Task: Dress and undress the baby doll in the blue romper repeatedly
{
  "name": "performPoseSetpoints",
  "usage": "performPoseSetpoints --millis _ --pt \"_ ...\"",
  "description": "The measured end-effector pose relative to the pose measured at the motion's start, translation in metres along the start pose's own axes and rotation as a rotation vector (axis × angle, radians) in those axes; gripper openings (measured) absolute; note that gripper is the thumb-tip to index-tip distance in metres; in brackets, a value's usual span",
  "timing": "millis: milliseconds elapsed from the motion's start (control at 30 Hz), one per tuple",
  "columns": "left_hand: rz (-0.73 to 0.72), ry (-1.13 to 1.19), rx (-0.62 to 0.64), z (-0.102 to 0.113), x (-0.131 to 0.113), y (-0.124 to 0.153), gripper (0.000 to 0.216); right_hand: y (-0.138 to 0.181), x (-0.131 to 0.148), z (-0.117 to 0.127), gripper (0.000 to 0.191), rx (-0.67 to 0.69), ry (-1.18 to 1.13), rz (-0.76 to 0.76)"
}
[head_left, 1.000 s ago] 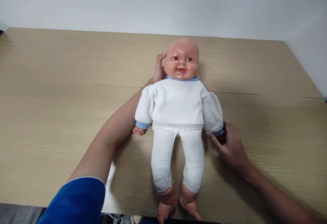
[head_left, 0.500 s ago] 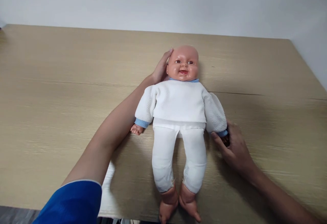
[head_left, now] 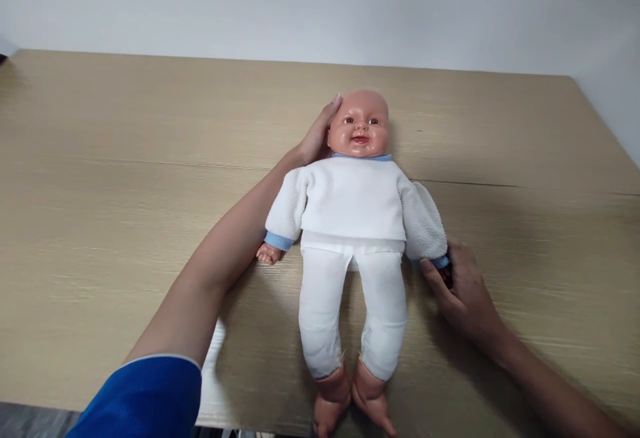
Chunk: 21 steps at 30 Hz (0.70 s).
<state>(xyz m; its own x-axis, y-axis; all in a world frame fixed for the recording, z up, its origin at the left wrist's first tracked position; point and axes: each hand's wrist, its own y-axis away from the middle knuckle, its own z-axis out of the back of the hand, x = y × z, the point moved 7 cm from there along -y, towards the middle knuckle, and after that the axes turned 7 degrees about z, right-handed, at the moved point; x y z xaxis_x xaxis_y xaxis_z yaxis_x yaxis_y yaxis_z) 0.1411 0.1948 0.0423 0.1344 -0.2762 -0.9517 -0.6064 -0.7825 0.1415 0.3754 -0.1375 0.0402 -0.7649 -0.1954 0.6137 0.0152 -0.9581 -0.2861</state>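
Note:
A baby doll (head_left: 354, 198) lies on its back on the wooden table, its bald head away from me and its bare feet at the near edge. It wears a white fleece top with blue collar and cuffs, and white trousers. My left hand (head_left: 317, 133) cups the side of the doll's head, with most of its fingers hidden behind it. Around the doll's hand and blue cuff on the right, my right hand (head_left: 463, 288) is closed, thumb on the near side.
The wooden table (head_left: 125, 111) reaches back to a pale wall (head_left: 320, 5). A thin seam runs across the tabletop. Grey floor (head_left: 35, 419) shows at the lower left, past the table's near edge.
Almost nothing differs. My right hand and the doll's sleeve sit very slightly further right, and the view has shifted a little.

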Motion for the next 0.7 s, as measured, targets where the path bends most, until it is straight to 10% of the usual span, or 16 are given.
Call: performPoseSetpoints --millis 700 --pt "0.006 0.03 -0.02 0.004 0.006 -0.008 0.073 0.0 -0.001 0.0 0.05 -0.011 0.022 -0.016"
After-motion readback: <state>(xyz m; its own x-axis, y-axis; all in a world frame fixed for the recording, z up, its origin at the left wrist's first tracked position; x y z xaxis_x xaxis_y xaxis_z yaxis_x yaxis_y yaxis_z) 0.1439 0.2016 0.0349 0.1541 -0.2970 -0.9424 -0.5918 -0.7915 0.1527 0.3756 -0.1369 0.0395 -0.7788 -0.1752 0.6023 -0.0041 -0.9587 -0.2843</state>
